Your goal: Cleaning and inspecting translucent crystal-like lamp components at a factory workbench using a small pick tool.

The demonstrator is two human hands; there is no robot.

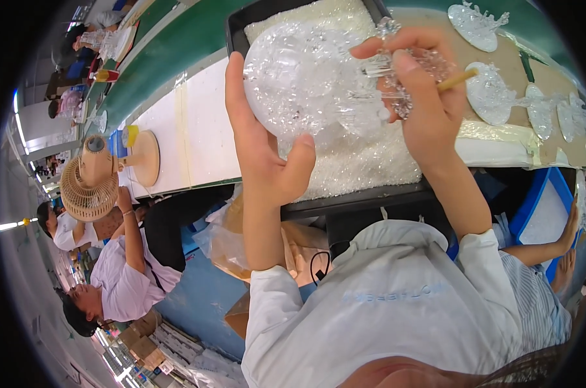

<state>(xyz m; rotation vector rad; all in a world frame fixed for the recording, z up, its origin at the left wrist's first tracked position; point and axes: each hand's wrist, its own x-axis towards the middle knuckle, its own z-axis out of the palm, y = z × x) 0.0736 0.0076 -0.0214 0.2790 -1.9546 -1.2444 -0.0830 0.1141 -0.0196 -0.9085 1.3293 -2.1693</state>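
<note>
Pale shirt (370, 310) nearest; L hand (270, 152) clamped on clear piece (289, 84) at left, R hand (425, 97) gripping its right end + yellow stick (458, 79), above black tray (357, 202), prob. best kept level w/ light grip.

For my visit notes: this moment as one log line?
Left hand: holds clear, glittery disc; Right hand: at clear stems, with yellowish stick; Beneath: black tray, white granules
</note>
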